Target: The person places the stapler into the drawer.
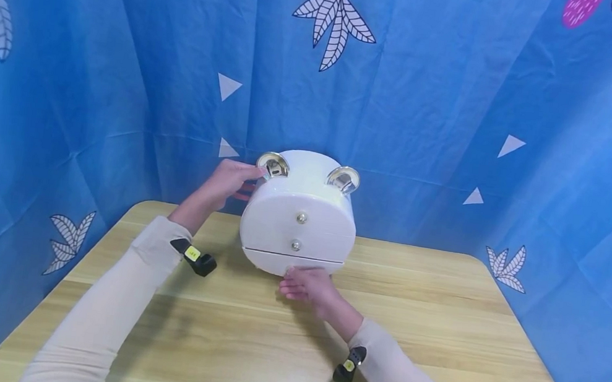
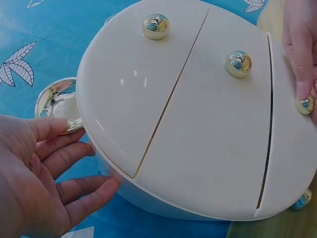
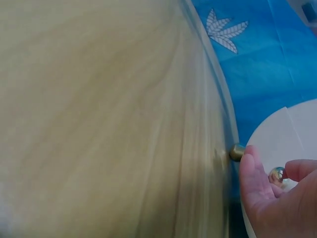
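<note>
A white rounded drawer box (image 1: pixel 298 227) stands on the table, with two shiny gold ears on top and gold knobs down its front. My left hand (image 1: pixel 229 180) holds the box's gold left ear (image 2: pixel 62 101) between thumb and forefinger, while the other fingers touch the box's side. Low on the front, my right hand (image 1: pixel 311 288) pinches the gold knob (image 3: pixel 277 176) of the bottom drawer (image 2: pixel 292 144). A dark seam runs above that drawer. Two upper drawers, each with a knob (image 2: pixel 156 26), look flush in the left wrist view.
The wooden table (image 1: pixel 245 346) extends in front of the box and to both sides. A blue curtain (image 1: pixel 421 103) with leaf prints hangs close behind and around it. A small gold foot (image 2: pixel 301 199) shows under the box. Each wrist wears a strapped black camera (image 1: pixel 200 262).
</note>
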Available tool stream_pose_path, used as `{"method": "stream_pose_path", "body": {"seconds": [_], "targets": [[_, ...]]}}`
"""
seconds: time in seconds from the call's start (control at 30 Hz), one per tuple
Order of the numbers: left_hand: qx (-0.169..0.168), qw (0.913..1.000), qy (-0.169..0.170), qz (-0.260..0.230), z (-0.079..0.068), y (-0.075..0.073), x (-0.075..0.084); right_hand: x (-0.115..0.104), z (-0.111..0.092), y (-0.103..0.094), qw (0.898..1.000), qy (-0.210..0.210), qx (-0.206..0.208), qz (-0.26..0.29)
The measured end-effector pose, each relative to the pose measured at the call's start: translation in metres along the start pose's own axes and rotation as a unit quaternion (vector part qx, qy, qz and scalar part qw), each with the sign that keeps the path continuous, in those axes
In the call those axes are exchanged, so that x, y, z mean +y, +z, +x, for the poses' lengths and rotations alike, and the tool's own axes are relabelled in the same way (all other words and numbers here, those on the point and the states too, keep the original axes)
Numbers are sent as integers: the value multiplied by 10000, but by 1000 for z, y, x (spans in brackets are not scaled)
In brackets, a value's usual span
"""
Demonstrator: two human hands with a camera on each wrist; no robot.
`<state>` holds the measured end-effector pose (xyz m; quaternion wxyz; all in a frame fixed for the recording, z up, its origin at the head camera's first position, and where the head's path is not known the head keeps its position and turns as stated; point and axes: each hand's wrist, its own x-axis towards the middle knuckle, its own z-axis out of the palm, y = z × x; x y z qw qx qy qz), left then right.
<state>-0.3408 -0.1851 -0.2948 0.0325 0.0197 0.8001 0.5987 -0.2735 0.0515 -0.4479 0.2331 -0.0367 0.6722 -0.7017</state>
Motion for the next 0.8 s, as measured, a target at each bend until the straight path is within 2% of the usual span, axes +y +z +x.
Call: {"method": "stream_pose_path", "body": {"seconds": [0.4,0.57,0.63,0.7,0.77,0.8], "targets": [[30,10000,21,-18,-1,1,1,0,7,-4,9999,81,-76,-8],[64,9993,233,274,-3,1,0,-3,4,-4,9992,-31,-31,-387],[288,9974,475,461,-8,3,-3,-7,0,-6,9970,-220,-8,-744],[735,9913,825,712,-14,7,-7,-14,-6,-10,9900,-525,68,-1307],[1357,9795,1224,849,-24,15,-11,-21,-12,-16,9756,-1002,205,-1945],[1672,9712,1424,923,-30,19,-14,-25,-15,-20,9633,-1307,293,-2327]]}}
